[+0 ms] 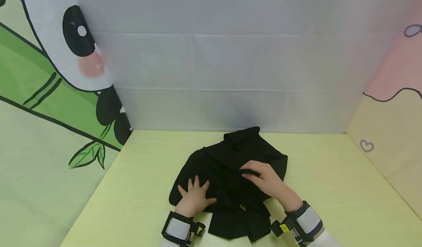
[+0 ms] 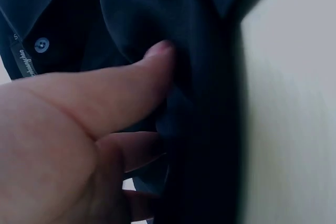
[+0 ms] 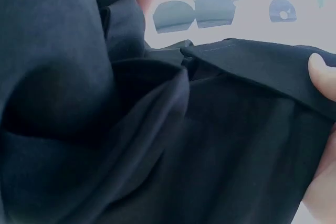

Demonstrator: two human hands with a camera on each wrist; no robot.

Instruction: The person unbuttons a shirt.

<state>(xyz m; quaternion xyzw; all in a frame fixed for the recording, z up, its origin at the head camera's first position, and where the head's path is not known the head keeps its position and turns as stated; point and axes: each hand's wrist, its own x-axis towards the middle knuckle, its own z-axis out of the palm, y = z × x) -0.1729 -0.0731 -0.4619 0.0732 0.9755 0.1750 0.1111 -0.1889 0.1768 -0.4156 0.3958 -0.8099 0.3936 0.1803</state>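
A black shirt (image 1: 227,155) lies crumpled on the pale yellow table, its collar standing toward the wall. In the head view, my left hand (image 1: 194,199) rests on the shirt's near left part with fingers spread. The left wrist view shows its thumb (image 2: 131,87) against the dark cloth, the other fingers partly hidden by it. A button (image 2: 41,44) and a label (image 2: 25,62) show there too. With thumb and fingers my right hand (image 1: 263,179) pinches a fold near the shirt's middle. In the right wrist view, its thumb (image 3: 321,74) presses a folded-over band of cloth.
The table (image 1: 329,173) extends on both sides of the shirt. A pale grey wall sheet (image 1: 237,64) hangs behind it. Cartoon-printed side panels (image 1: 43,137) flank the table. Each wrist wears a strapped camera (image 1: 179,228).
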